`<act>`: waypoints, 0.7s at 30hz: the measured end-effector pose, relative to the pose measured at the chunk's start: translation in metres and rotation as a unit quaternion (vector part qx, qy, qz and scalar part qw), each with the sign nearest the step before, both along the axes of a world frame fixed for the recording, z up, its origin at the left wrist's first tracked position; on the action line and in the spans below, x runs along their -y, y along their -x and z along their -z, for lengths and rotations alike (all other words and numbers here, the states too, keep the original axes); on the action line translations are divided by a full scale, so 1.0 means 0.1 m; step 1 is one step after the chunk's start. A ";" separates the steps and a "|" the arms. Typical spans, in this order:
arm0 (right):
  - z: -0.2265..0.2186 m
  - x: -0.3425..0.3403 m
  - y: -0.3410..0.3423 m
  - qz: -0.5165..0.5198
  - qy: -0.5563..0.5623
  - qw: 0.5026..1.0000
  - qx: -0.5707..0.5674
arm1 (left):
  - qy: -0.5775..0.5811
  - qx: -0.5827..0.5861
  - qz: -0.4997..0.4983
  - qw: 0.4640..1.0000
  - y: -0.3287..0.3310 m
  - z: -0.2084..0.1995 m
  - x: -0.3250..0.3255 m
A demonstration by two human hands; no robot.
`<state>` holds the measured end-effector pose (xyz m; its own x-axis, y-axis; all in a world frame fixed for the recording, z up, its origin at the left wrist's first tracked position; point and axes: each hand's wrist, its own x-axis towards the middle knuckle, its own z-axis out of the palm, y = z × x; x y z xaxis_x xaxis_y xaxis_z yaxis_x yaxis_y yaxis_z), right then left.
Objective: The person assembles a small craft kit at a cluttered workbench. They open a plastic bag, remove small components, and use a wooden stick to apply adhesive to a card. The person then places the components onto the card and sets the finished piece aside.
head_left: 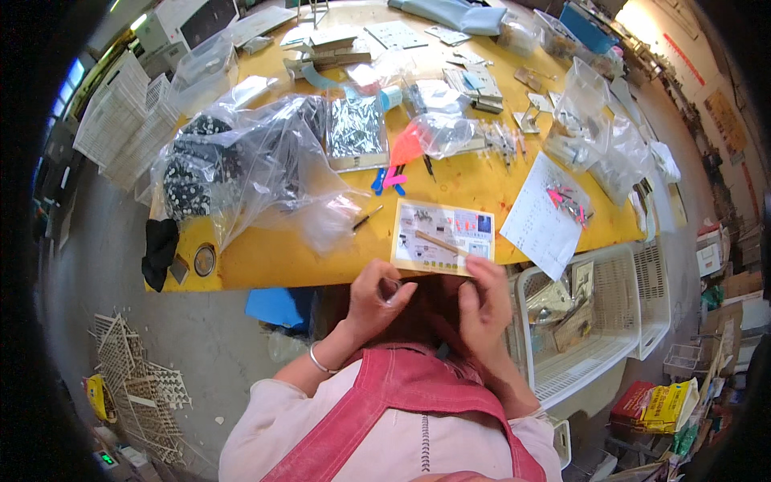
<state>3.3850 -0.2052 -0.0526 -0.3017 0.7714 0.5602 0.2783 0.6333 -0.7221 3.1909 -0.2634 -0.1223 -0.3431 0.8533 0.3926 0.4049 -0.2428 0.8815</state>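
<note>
My left hand [376, 299] is curled in front of the table's near edge, thumb towards the fingers; a small greyish thing seems to show inside the curl, too unclear to name. My right hand [487, 304] is closed, its fingertips at the near end of a thin wooden stick [438, 242]. That stick slants over a printed card [408, 255] with small pictures, lying at the table's edge. To the card's left lies a slim dark pen-like tool [368, 218]. Beyond it are blue clips [377, 181] and pink clips [393, 178].
The yellow table [265, 269] carries a clear plastic bag [273, 161] with black speckled material, a silvery packet [356, 132] and a handwritten sheet [534, 217] with pink-tipped tools [569, 205]. A round metal-rimmed hole [205, 260] sits at left. White baskets [590, 365] stand below right.
</note>
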 end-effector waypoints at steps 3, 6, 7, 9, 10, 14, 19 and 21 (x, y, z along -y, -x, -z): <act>-0.19 -0.69 0.08 0.013 -0.088 0.993 0.078 | 0.015 0.022 -0.058 0.998 0.27 0.14 -0.03; -0.19 -1.60 0.26 0.058 -0.193 0.950 0.240 | -0.026 -0.007 -0.066 0.997 0.48 0.29 -0.14; -0.09 -1.91 0.33 0.052 -0.206 0.941 0.264 | -0.021 -0.007 -0.068 0.997 0.51 0.27 -0.17; -0.01 -2.39 0.50 0.049 -0.213 0.915 0.339 | -0.029 -0.022 -0.065 0.997 0.58 0.28 -0.23; 0.01 -2.57 0.59 0.050 -0.204 0.897 0.390 | -0.039 -0.036 -0.061 0.997 0.60 0.30 -0.22; -0.07 -3.07 1.04 0.028 -0.085 0.804 0.588 | -0.063 -0.062 -0.065 0.994 0.60 0.33 -0.22; 0.21 -3.45 1.26 0.033 0.004 0.800 0.599 | -0.065 -0.080 -0.057 0.993 0.60 0.41 -0.21; 0.02 -3.37 1.45 0.017 0.036 0.780 0.625 | -0.060 -0.082 -0.056 0.993 0.60 0.46 -0.16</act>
<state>3.2404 0.1322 -0.0549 -0.5559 0.8066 -0.2009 0.8088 0.5806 0.0930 3.1304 -0.2470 -0.1688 -0.3561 0.7567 0.5482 0.5710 -0.2882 0.7687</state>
